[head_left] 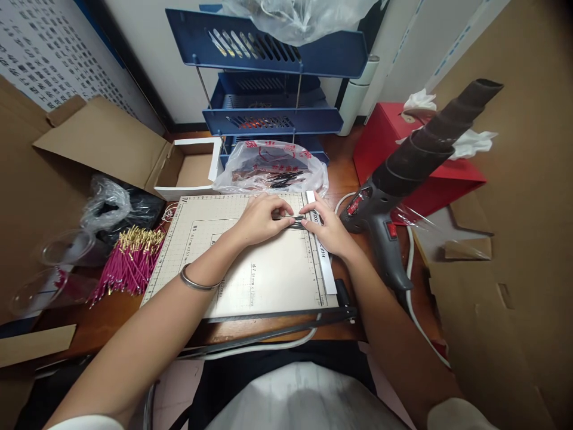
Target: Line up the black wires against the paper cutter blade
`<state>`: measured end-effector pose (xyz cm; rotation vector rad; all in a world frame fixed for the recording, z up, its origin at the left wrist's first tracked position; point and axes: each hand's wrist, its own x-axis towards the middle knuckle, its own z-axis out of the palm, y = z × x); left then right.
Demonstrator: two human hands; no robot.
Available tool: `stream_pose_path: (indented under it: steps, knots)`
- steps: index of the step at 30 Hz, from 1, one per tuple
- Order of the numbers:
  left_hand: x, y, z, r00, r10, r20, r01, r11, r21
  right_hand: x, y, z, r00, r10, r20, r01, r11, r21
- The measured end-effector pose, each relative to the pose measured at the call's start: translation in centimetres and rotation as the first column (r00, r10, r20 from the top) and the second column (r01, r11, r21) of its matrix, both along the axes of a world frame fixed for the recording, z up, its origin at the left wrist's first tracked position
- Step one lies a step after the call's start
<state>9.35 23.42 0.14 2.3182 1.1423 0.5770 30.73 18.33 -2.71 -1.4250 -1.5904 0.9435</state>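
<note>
We see left hand [265,220] and right hand [327,226] both pinching thin dark strands [297,222] over the cutter board [280,272], toward its right edge; uneven finger pressure, we reckon, could splay them

You get even, moderately bright indoor light, its source out of frame; the cutter board [277,269] reflects palest; glints streak the clear plastic bag [304,21]; wide-angle distortion stretches the edges; the upper-right corner darkens; your thin dark pieces [297,223] look too soft to separate.
</note>
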Motion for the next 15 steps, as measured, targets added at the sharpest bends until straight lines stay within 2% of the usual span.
stream_pose_path:
  steps: [8, 15]
  knots:
    - [-0.14, -0.02, 0.26, 1.000, -0.008, 0.003, 0.008, 1.000, -0.018, 0.41, -0.31, -0.08, 0.998, 0.068, 0.003, -0.068, 0.998, -0.011]
    - [-0.08, -0.07, 0.21, 0.999, -0.025, -0.032, 0.024, 1.000, -0.007, 0.37, -0.21, -0.21, 0.998, 0.036, -0.042, -0.037, 0.999, -0.019]
